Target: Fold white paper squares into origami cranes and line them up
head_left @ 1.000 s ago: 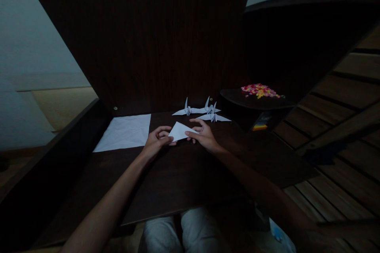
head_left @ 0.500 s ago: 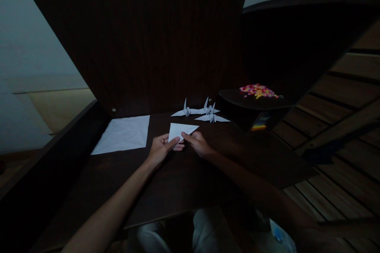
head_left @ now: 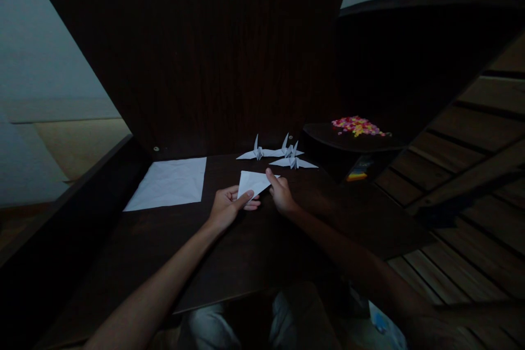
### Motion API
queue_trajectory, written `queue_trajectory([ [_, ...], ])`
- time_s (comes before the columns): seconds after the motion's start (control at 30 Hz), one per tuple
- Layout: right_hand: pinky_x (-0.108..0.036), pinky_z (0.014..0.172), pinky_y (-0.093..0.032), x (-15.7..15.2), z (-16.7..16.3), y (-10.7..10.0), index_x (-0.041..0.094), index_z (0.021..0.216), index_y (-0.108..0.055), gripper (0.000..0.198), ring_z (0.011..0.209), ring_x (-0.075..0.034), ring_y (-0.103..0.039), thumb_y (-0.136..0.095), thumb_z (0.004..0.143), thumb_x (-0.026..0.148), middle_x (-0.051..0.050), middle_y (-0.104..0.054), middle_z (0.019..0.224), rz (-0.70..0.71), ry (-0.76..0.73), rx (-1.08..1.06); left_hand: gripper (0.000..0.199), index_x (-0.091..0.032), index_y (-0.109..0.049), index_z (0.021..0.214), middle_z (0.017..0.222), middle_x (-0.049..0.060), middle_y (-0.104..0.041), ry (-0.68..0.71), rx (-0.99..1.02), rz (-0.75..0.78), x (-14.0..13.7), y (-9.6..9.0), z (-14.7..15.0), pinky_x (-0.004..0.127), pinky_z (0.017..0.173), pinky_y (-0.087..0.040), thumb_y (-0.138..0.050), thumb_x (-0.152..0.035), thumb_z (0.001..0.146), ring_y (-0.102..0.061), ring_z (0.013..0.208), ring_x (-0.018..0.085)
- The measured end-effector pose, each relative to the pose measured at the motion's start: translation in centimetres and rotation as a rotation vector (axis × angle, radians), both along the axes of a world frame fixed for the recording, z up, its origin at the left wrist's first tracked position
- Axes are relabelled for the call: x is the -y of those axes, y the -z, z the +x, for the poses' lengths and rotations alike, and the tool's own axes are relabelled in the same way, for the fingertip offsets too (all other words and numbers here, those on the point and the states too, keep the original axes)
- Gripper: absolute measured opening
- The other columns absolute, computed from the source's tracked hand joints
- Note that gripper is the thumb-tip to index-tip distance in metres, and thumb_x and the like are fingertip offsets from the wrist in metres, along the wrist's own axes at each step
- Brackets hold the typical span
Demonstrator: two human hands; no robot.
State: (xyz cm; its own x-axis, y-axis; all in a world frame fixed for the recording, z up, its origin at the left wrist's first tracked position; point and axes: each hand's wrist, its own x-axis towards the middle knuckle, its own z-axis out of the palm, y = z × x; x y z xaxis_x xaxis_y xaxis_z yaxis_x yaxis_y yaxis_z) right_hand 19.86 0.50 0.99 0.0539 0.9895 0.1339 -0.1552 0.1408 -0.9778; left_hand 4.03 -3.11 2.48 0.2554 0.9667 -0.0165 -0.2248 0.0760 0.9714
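A folded piece of white paper (head_left: 251,181), roughly triangular with a point to the right, is held between my two hands above the dark desk. My left hand (head_left: 229,205) grips its lower left part, thumb on top and fingers underneath. At the right point, my right hand (head_left: 281,192) pinches the paper with the thumb over it; the fingers below are partly hidden. Just beyond the hands stand three white paper cranes (head_left: 293,163) with pointed wings. To the left lies a flat, creased sheet of white paper (head_left: 168,185).
The dark desk (head_left: 229,262) has a raised side board (head_left: 82,213) at left and a tall back panel (head_left: 213,65). On a rounded shelf (head_left: 348,145) at right sits a pile of small colourful pieces (head_left: 357,126). A small box with a yellow edge (head_left: 357,175) is below it.
My right hand has slid from the paper's lower middle up to its right point. The paper and my left hand have shifted slightly to the right.
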Motion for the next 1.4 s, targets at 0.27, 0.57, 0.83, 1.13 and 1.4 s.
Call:
queue_trajectory([
  [0.27, -0.035, 0.073, -0.050, -0.2, 0.0, 0.2, 0.018, 0.091, -0.073, 0.051, 0.086, -0.025, -0.064, -0.053, 0.077, 0.062, -0.009, -0.069, 0.076, -0.033, -0.173, -0.125, 0.067, -0.025, -0.031, 0.115, 0.103, 0.008, -0.067, -0.065, 0.024, 0.136, 0.4, -0.7, 0.1, 0.038, 0.060, -0.061, -0.078, -0.028, 0.067, -0.071, 0.062, 0.020],
  [0.57, -0.032, 0.079, -0.047, 0.3, 0.2, -0.8, 0.013, 0.103, -0.071, 0.056, 0.087, -0.022, -0.064, -0.057, 0.077, 0.060, -0.009, -0.072, 0.087, -0.018, -0.192, -0.167, 0.046, -0.016, -0.053, 0.113, 0.110, 0.011, -0.063, -0.056, -0.149, 0.220, 0.9, -0.4, 0.1, 0.028, 0.061, -0.060, -0.072, -0.032, 0.073, -0.072, 0.069, 0.021],
  [0.83, -0.031, 0.064, -0.050, 0.5, -0.4, -1.3, 0.013, 0.097, -0.071, 0.065, 0.083, -0.022, -0.064, -0.048, 0.077, 0.070, -0.010, -0.070, 0.081, -0.090, -0.316, -0.230, 0.038, -0.020, -0.064, 0.111, 0.123, 0.010, -0.059, -0.195, -0.253, 0.449, 1.2, -1.0, -0.2, 0.037, 0.087, -0.054, -0.070, -0.026, 0.074, -0.062, 0.105, 0.026],
  [1.13, -0.031, 0.079, -0.046, 0.4, 0.7, -1.2, 0.022, 0.102, -0.065, 0.033, 0.098, -0.021, -0.056, -0.064, 0.077, 0.043, -0.008, -0.061, 0.110, 0.255, 0.096, 0.127, 0.031, -0.022, -0.065, 0.106, 0.129, 0.006, -0.059, -0.166, -0.436, 0.635, 0.9, -0.8, -1.7, 0.035, 0.106, -0.037, -0.062, -0.013, 0.077, -0.051, 0.122, 0.024],
  [1.4, -0.045, 0.098, -0.037, 1.8, 1.0, -2.0, 0.028, 0.098, -0.069, 0.023, 0.104, -0.024, -0.052, -0.070, 0.075, 0.031, -0.006, -0.060, 0.105, 0.690, 0.127, 0.587, 0.020, -0.020, -0.063, 0.098, 0.101, 0.011, -0.071, -0.218, -0.710, 0.657, -0.2, 0.3, -2.5, 0.027, 0.073, -0.049, -0.064, -0.019, 0.078, -0.068, 0.078, 0.022],
])
